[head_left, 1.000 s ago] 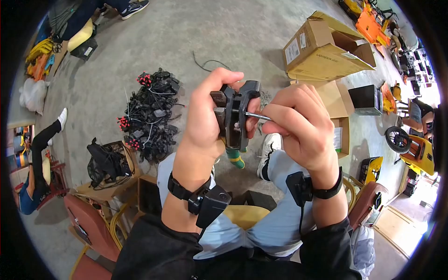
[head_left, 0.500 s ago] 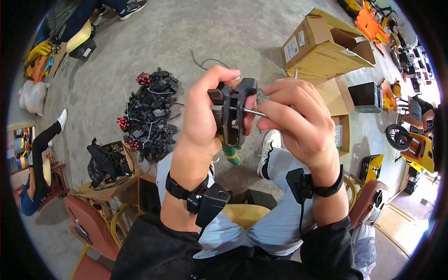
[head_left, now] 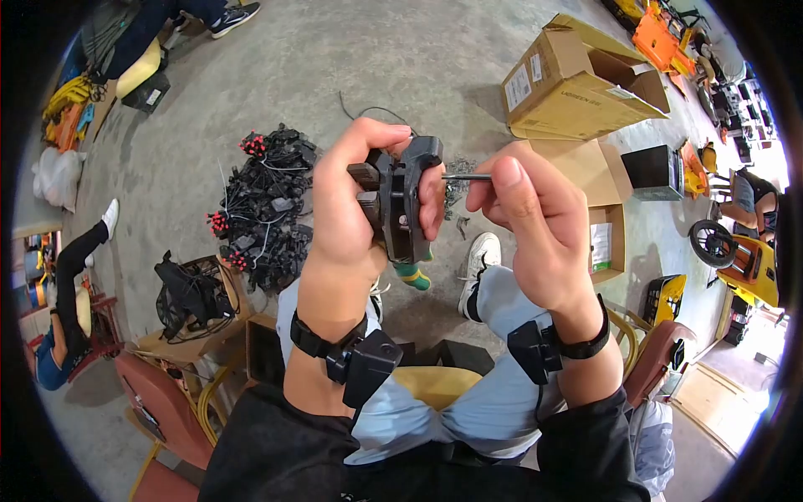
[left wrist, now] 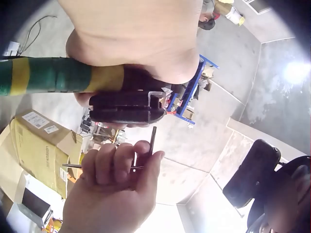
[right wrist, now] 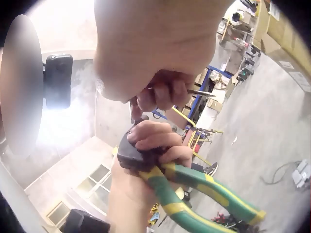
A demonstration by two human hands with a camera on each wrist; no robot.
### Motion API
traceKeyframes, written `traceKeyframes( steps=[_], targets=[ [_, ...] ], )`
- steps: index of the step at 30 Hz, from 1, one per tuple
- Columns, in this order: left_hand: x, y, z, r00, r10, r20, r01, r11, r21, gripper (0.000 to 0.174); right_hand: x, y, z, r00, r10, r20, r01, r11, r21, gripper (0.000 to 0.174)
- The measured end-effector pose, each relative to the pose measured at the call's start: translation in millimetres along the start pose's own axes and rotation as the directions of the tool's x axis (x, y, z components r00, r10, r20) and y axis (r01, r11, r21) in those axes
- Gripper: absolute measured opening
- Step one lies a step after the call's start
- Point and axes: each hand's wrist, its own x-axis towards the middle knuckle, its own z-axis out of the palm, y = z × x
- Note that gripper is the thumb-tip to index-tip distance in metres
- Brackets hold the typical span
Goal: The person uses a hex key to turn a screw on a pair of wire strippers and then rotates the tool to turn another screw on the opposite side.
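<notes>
My left hand (head_left: pixel 341 205) grips a black plastic clamp-like part (head_left: pixel 408 205) together with pliers (right wrist: pixel 209 188), whose green and yellow handles stick out below the hand. The palm and fingers hide the pliers' head. In my right hand (head_left: pixel 544 230), curled fingers and thumb hold an L-shaped hex key (head_left: pixel 468 176). Its short arm points at the black part, the tip right beside the left fingertips. The long arm of the hex key (left wrist: pixel 73 166) runs through the fist and comes out on the far side in the left wrist view.
On the floor at left lies a heap of black cabled pieces with red tips (head_left: pixel 268 201). Small metal bits (head_left: pixel 458 191) are scattered beyond the hands. An open cardboard box (head_left: pixel 556 96) stands at upper right, a black box (head_left: pixel 652 173) below it. Chairs (head_left: pixel 163 402) flank my legs.
The hex key has come back out of the black part. My right hand has turned so its thumb now lies on top. My left hand has shifted slightly left with the part and pliers.
</notes>
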Motion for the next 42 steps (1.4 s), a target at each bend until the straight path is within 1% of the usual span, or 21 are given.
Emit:
traceKeyframes(
  steps=[4, 6, 7, 9, 13, 15, 16, 19, 20, 21, 22, 23, 24, 25, 27, 31, 33, 35, 37, 39, 42],
  targets=[
    [-2, 0, 5, 0.994, -0.071, -0.079, 0.07, 0.997, -0.011, 0.04, -2, -4, 3, 0.999, -0.028, 0.032, 0.025, 0.995, 0.102, 0.03],
    [-2, 0, 5, 0.991, -0.097, -0.09, 0.095, 0.995, -0.02, 0.04, 0, -12, -4, 0.987, -0.001, 0.159, 0.017, 0.995, -0.1, 0.012],
    [-1, 0, 4, 0.993, -0.098, -0.07, 0.095, 0.995, -0.035, 0.04, 1, -10, -6, 0.987, -0.001, 0.159, 0.017, 0.995, -0.1, 0.012],
    [0, -1, 2, 0.994, -0.098, -0.05, 0.095, 0.994, -0.049, 0.04, 3, -2, -7, 0.95, -0.239, 0.2, 0.291, 0.91, -0.295, 0.004],
    [-1, -1, 7, 0.988, -0.066, -0.139, 0.066, 0.998, -0.001, 0.039, 4, 10, -6, 0.912, -0.382, 0.153, 0.407, 0.785, -0.467, 0.008],
    [-2, -1, 8, 0.979, -0.059, -0.193, 0.067, 0.997, 0.034, 0.038, 5, 13, -8, 0.852, -0.491, 0.179, 0.496, 0.652, -0.574, 0.013],
    [-2, -2, 5, 0.982, -0.025, -0.19, 0.037, 0.997, 0.061, 0.037, 4, 13, -8, 0.853, -0.491, 0.178, 0.495, 0.652, -0.574, 0.013],
    [-1, -2, 2, 0.979, 0.042, -0.2, -0.023, 0.995, 0.094, 0.036, 0, 10, -6, 0.882, -0.434, 0.186, 0.456, 0.684, -0.569, 0.005],
    [-1, -3, 2, 0.974, 0.073, -0.214, -0.053, 0.994, 0.098, 0.035, -2, 6, -2, 0.967, -0.222, 0.124, 0.254, 0.884, -0.393, 0.009],
    [-2, -3, 3, 0.974, 0.072, -0.214, -0.052, 0.994, 0.099, 0.035, -4, 2, 0, 0.994, 0.012, 0.112, 0.009, 0.982, -0.187, 0.021],
    [-2, -3, 3, 0.967, 0.122, -0.226, -0.088, 0.984, 0.157, 0.035, -3, -3, 1, 0.994, 0.013, 0.112, 0.009, 0.982, -0.188, 0.021],
    [-3, -4, 4, 0.957, 0.173, -0.234, -0.122, 0.969, 0.216, 0.035, -1, -10, 0, 0.977, 0.168, 0.131, -0.168, 0.986, -0.009, 0.026],
    [-3, -4, 4, 0.957, 0.173, -0.234, -0.122, 0.968, 0.217, 0.035, 0, -12, 0, 0.934, 0.311, 0.176, -0.339, 0.926, 0.165, 0.031],
    [-4, -4, 4, 0.95, 0.203, -0.236, -0.147, 0.961, 0.233, 0.036, 0, -11, -1, 0.934, 0.309, 0.177, -0.338, 0.926, 0.166, 0.031],
    [-4, -3, 3, 0.942, 0.233, -0.24, -0.172, 0.953, 0.249, 0.036, 1, -6, -7, 0.877, 0.388, 0.282, -0.475, 0.785, 0.398, 0.029],
    [-1, -4, -1, 0.957, 0.202, -0.209, -0.159, 0.966, 0.203, 0.037, 0, -2, -6, 0.876, 0.372, 0.308, -0.48, 0.738, 0.475, 0.027],
    [-1, -2, -2, 0.965, 0.176, -0.196, -0.139, 0.972, 0.192, 0.038, -1, -3, -2, 0.959, 0.255, 0.121, -0.273, 0.948, 0.165, 0.026],
    [-1, -1, -1, 0.984, 0.076, -0.164, -0.061, 0.993, 0.099, 0.037, 0, -3, -5, 0.959, 0.239, 0.154, -0.269, 0.936, 0.225, 0.025],
    [0, -1, -2, 0.991, 0.066, -0.12, -0.059, 0.996, 0.065, 0.037, 0, -2, -5, 0.958, 0.22, 0.186, -0.267, 0.921, 0.284, 0.023],
    [0, -1, -2, 0.995, 0.06, -0.076, -0.057, 0.998, 0.033, 0.037, -1, -1, -1, 0.991, 0.092, 0.093, -0.107, 0.981, 0.164, 0.02],
    [0, -1, 0, 0.988, 0.036, -0.153, -0.036, 0.999, 0.007, 0.036, 0, -3, -2, 0.987, 0.116, 0.108, -0.122, 0.991, 0.054, 0.012]
  ],
)
